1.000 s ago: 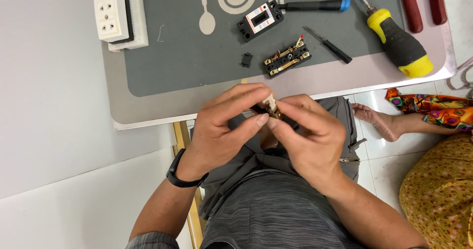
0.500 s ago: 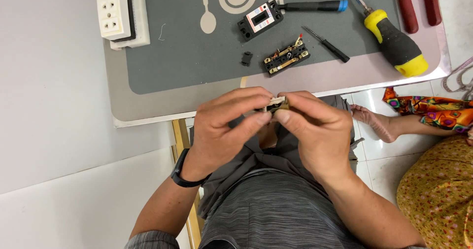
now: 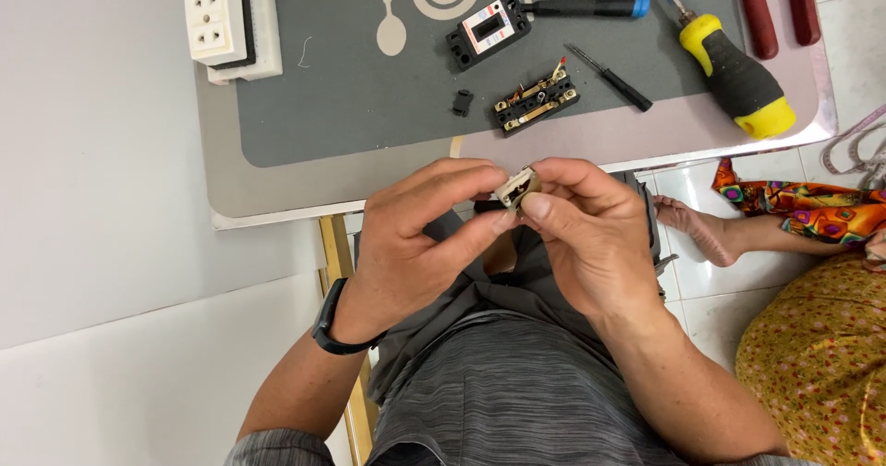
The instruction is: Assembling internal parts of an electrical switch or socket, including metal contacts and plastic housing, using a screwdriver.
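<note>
Far left on the table (image 3: 277, 198) I see one white socket strip (image 3: 217, 14), lying on the edge of the grey mat (image 3: 351, 106). Below it, my left hand (image 3: 415, 244), black band (image 3: 330, 328) on the wrist, is curled nearly closed, thumb and fingertips pinching the left end of one small beige part (image 3: 517, 187). That part sits between both hands, just off the table's near edge, above my lap. Its inner face shows a bit of metal; I can't make out more.

My right hand (image 3: 591, 235) has the other end, thumb on the near side, index finger bent over the top, the rest of the fingers folded in. So both hands are closed on the same piece, fingertips almost touching.

Up on the mat, counting across: one tiny black piece (image 3: 462, 102), one black module (image 3: 489, 32) with a white face, one black terminal block (image 3: 536, 102) with brass strips. Then three screwdrivers: blue-tipped (image 3: 591, 6), a thin black one (image 3: 611, 78), a fat yellow-and-black one (image 3: 734, 74). One pair of red pliers (image 3: 780, 9) at the top right. Off the table, another person's bare foot (image 3: 697, 229) rests on the tiles.
</note>
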